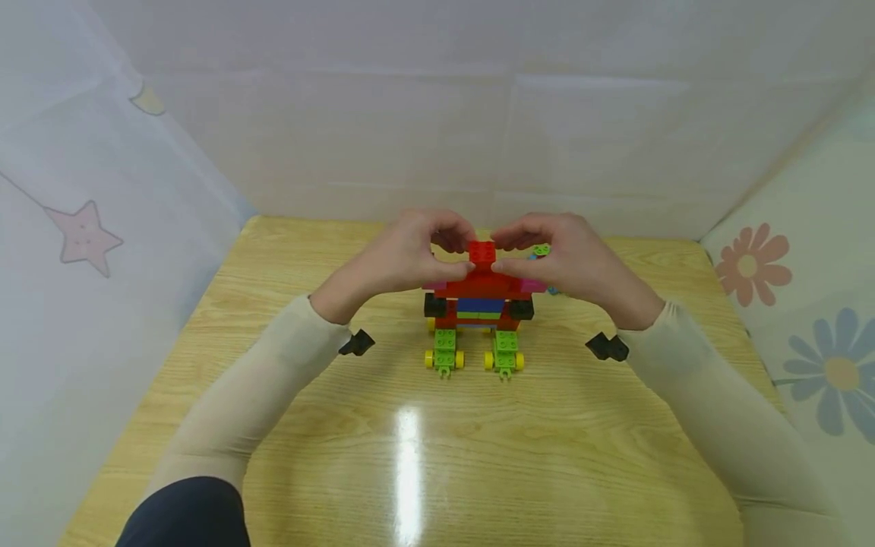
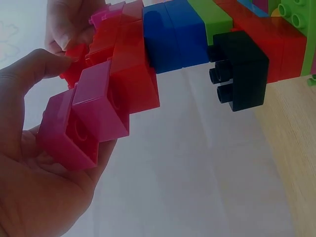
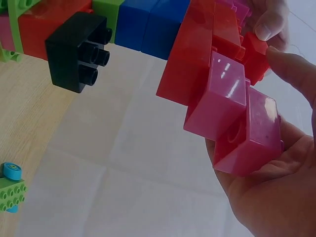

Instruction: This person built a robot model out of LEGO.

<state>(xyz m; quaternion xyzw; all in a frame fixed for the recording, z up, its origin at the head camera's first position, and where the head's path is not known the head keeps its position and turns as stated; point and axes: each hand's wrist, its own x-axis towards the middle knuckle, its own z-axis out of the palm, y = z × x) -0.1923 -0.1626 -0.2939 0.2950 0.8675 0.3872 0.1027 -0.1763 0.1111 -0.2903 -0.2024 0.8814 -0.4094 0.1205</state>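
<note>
A figure of toy bricks (image 1: pixel 478 289) stands on the table in the head view, with a red brick (image 1: pixel 481 252) on top. My left hand (image 1: pixel 410 254) and right hand (image 1: pixel 567 254) hold this top brick from opposite sides, thumbs on the near side. Some fingertips are hidden behind it. Below come wide red bricks, then a blue and green middle. Pink bricks (image 2: pixel 101 101) step out at the shoulder, close to the left palm; matching pink bricks (image 3: pixel 222 94) lie near the right palm. Black bricks (image 1: pixel 522 309) jut out at the sides. Green feet (image 1: pixel 445 346) have yellow wheels.
A green brick piece with blue wheels (image 3: pixel 11 190) sits behind the figure's right side, partly hidden by my right hand in the head view. Pale cloth walls (image 1: pixel 424 137) border the wooden table (image 1: pixel 328 456) at the back and sides.
</note>
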